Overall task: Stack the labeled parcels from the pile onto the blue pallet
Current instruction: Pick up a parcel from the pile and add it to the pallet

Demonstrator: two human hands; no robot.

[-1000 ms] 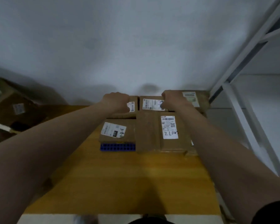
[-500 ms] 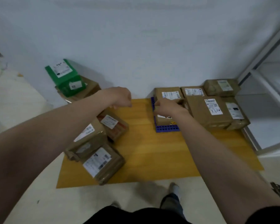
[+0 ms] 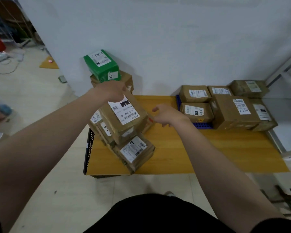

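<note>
Left hand grips the far top edge of a brown cardboard parcel with a white "102" label, fingers curled over it. The parcel sits tilted atop the pile of brown labeled parcels at 9 o'clock on the yellow wooden board. Right hand is half open and empty, fingers loosely bent, just beside the parcel's right edge. Blue plastic pallet lies at 2 o'clock, carrying six brown parcels. Green box sits at 11 o'clock against the white wall.
</note>
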